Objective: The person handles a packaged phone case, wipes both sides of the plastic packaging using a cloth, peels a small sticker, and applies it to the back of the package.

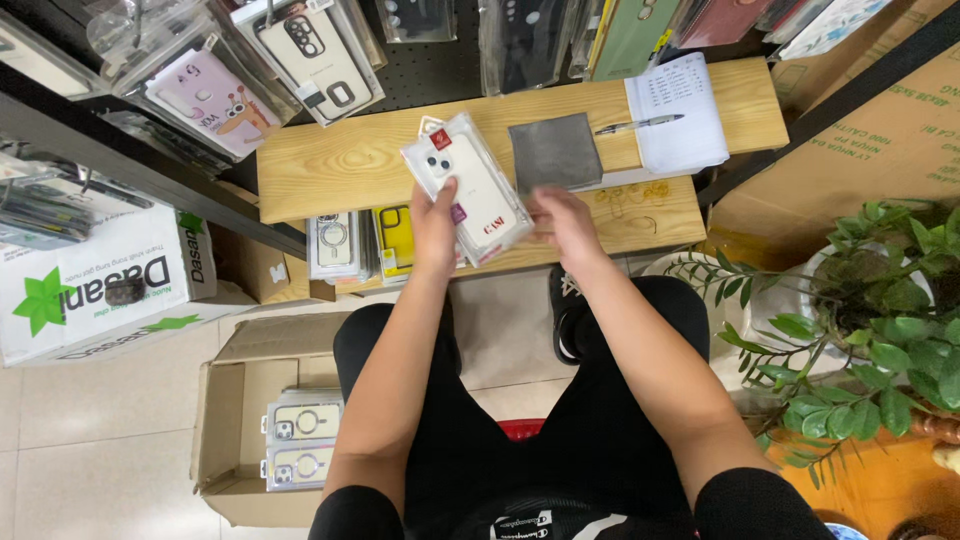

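- My left hand (434, 228) clamps the packaged phone case (466, 186) by its edge, face up for viewing
- My right hand (562, 222) touches its lower corner, steadying it; grip state blurred, cannot tell
- Grey cloth (555, 152) lies on the bench (340, 165) just beside

Both forearms bare, reaching fwd toward 12 o'clock from black short sleeves. Left hand (436, 226) raised, fingers closed in a grip, thumb up along its 1 o'clock side, wrist straight. Right hand (562, 222) at 3 o'clock of the left, just beside it, motion-blurred; fingers curled, pointing to 10 o'clock. Grip of right hand can't be made out.
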